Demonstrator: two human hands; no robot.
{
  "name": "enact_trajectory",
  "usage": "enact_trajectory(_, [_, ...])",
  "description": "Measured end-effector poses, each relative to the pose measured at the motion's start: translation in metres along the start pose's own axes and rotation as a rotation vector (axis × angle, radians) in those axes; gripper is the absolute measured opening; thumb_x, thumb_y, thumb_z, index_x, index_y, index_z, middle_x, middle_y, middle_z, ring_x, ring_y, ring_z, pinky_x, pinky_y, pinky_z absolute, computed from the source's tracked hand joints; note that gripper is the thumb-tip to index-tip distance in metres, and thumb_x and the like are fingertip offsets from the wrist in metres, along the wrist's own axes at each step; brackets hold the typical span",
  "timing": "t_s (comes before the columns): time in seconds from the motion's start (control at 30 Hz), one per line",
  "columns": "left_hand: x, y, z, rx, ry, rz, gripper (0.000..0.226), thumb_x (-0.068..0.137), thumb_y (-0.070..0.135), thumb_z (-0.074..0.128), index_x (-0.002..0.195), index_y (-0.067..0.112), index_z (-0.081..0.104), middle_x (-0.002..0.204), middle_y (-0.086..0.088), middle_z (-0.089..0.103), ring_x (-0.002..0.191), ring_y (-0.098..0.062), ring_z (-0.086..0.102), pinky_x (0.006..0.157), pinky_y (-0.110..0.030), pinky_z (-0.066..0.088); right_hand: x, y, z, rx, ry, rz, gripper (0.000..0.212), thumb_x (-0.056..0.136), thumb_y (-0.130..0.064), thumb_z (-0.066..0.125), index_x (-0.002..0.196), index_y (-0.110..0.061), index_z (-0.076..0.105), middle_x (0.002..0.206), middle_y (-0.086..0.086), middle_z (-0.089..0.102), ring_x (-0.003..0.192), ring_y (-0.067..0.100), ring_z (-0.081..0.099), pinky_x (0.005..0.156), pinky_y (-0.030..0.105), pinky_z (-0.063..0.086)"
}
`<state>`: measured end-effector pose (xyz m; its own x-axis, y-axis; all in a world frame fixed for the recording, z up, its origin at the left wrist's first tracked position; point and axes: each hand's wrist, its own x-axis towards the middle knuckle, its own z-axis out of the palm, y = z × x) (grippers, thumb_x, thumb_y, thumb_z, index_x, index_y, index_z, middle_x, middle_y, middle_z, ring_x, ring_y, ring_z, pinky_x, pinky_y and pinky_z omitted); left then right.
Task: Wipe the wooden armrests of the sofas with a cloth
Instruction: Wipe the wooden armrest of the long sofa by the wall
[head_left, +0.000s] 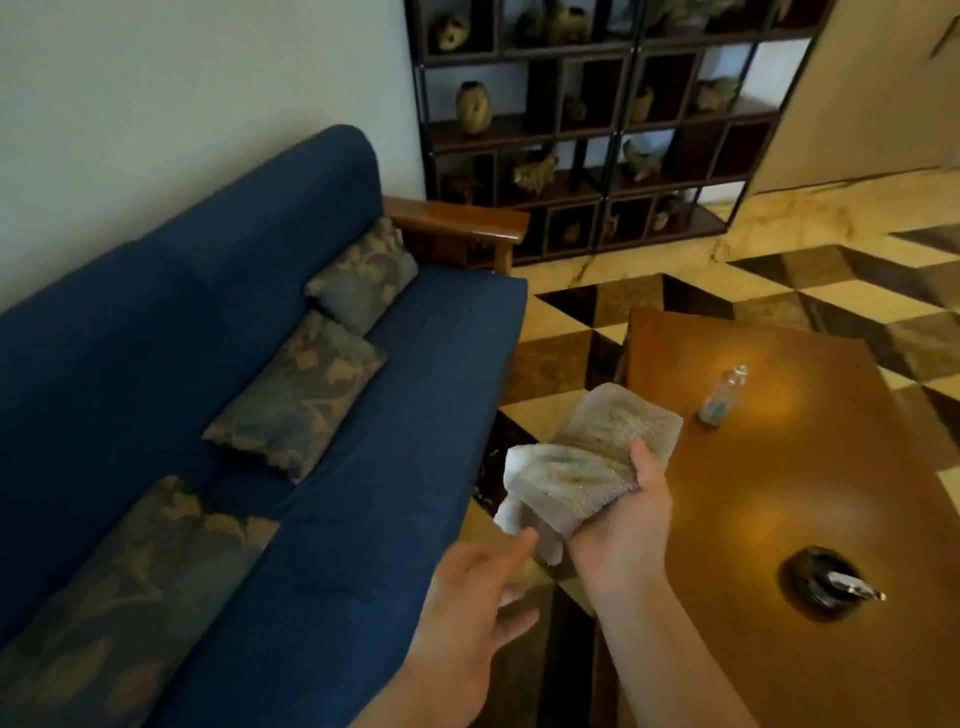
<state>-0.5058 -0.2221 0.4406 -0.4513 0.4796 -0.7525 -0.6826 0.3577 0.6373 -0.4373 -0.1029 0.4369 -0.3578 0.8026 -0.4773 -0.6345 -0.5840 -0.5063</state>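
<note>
My right hand (628, 525) grips a folded pale grey cloth (582, 457) in the air between the sofa and the table. Just below and to the left of the cloth, my left hand (478, 587) has its fingers spread, with one fingertip at the cloth's hanging lower corner. A blue sofa (363, 415) runs along the wall on the left. Its wooden armrest (462, 218) shows at the far end, well beyond both hands. The near end of the sofa is out of the frame.
Three patterned cushions (296, 395) lean on the sofa's back. A brown wooden coffee table (779, 467) on the right carries a small bottle (722, 395) and a dark ashtray (826, 582). A dark shelf unit (597, 130) with ornaments stands behind the armrest. The floor is patterned tile.
</note>
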Motion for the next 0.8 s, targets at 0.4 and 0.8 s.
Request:
enact_trajectory(0.4, [0.214, 0.179, 0.198, -0.012, -0.151, -0.063, 0.011, 0.087, 0.019, 0.076, 0.096, 0.015, 0.081, 0.087, -0.008, 0.08, 0.097, -0.026, 0.072, 0.087, -0.047, 0.059, 0.292, -0.078, 0.079, 0.032, 0.223, 0.022, 0.026, 0.096, -0.055, 0.062, 0.11, -0.033, 0.062, 0.089, 0.005, 0.083, 0.081, 0.025, 0.081, 0.06, 0.042, 0.065])
enact_trajectory(0.8, [0.376, 0.292, 0.376, -0.456, -0.373, -0.198, 0.052, 0.089, 0.02, 0.072, 0.136, 0.001, 0.062, 0.134, -0.028, 0.065, 0.12, -0.042, 0.066, 0.101, -0.05, 0.054, 0.521, -0.203, 0.148, 0.22, 0.28, 0.171, 0.042, 0.097, -0.053, 0.066, 0.13, -0.027, 0.059, 0.121, 0.012, 0.07, 0.107, 0.035, 0.071, 0.084, 0.051, 0.061])
